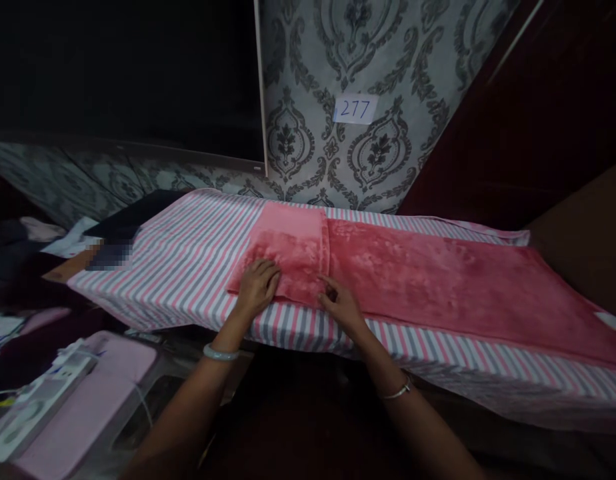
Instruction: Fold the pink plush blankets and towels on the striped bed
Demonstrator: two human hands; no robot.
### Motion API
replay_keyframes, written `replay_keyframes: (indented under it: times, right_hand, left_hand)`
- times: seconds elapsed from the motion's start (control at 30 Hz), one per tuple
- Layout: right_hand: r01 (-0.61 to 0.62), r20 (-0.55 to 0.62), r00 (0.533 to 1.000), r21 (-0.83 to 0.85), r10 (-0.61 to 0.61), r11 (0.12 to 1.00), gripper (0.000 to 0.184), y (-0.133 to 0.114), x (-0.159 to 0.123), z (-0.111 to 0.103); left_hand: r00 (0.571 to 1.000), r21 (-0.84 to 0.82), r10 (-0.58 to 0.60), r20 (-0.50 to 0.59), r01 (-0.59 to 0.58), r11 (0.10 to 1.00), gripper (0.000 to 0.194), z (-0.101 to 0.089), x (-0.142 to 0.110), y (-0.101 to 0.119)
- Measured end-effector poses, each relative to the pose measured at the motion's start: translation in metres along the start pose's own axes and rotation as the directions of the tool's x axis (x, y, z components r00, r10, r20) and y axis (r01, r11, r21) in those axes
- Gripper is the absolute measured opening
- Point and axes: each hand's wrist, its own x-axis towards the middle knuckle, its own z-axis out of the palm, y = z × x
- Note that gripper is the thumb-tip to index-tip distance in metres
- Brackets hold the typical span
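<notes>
A pinkish-red plush blanket (438, 280) lies lengthwise on a table or bed top covered with a striped cloth (188, 247). Its left end is doubled over into a folded section (293, 247), with a lighter pink strip at the back and a stitched edge on the right. My left hand (258, 285) rests flat on the front left of this section, fingers stretched out. Beside the stitched edge, near the front, my right hand (342, 307) touches the blanket with thumb and forefinger apart; its other fingers are partly curled.
Behind stands a patterned wall with a paper marked 277 (355, 109). A large dark screen (123, 73) hangs at upper left. At lower left, a power strip (43, 400) sits on a pink-topped box (123, 363). A brown panel (583, 227) borders the right side.
</notes>
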Motion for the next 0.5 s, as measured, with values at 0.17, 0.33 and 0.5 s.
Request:
replay_keyframes:
  times: [0.17, 0.33, 0.5]
  right_hand:
    - [-0.001, 0.024, 1.000, 0.149, -0.002, 0.989, 0.053, -0.013, 0.015, -0.011]
    - [0.131, 0.032, 0.991, 0.062, -0.133, 0.989, 0.041, -0.033, 0.033, -0.019]
    - [0.278, -0.089, 0.953, -0.132, -0.290, 0.952, 0.030, -0.043, 0.038, -0.015]
  left_hand:
    - [1.000, -0.038, 0.024, 0.016, -0.023, 0.999, 0.037, -0.012, -0.006, -0.006]
    - [0.989, -0.002, 0.011, 0.150, -0.011, 1.000, 0.042, -0.040, -0.018, -0.025]
    - [0.982, 0.040, -0.022, 0.187, 0.015, 0.999, 0.047, -0.055, -0.024, -0.043]
